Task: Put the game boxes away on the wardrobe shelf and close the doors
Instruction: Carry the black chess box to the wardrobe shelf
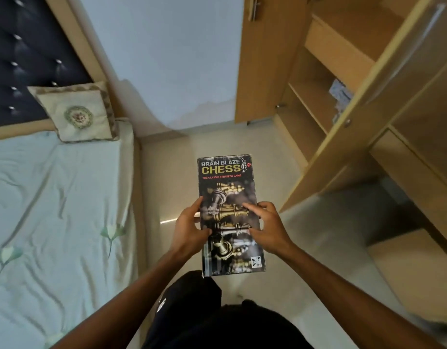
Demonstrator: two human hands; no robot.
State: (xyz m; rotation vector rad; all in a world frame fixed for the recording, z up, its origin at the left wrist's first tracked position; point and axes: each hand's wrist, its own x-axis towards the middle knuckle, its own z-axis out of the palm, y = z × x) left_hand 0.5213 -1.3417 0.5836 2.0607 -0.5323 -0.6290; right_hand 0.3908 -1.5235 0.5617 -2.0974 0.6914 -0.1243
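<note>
At the left of the frame lies a bed with a creased pale mint sheet (53, 197). At its upper-left end a cream square cushion with a round embroidered motif (76, 114) leans on a dark buttoned headboard (28, 59).

In the lower centre, the left hand (189, 227) grips the left long edge of a black rectangular cardboard chess box (227, 177), with its thumb across the printed lid. The right hand (267, 230) clamps the opposite edge, thumb and forefinger lying on the lid. Both hands hold the box flat over the pale tiled floor (167, 167), between the bed and the wardrobe and well apart from any shelf.

At the right stands a light-brown wooden wardrobe (343, 59). Its left door (262, 59) and right door (398, 79) are both swung wide, showing several bare wooden shelves (310, 107). In the upper right, a pale blue-and-white item (340, 94) sits on one shelf, partly hidden by the right door. It is too blurred to say whether it is a game box.

By my reading the task is under way but far from finished. This box is in hand and faces the open wardrobe, but it is not yet shelved. Placing it, stowing any other boxes out of view, and closing both doors all remain.
</note>
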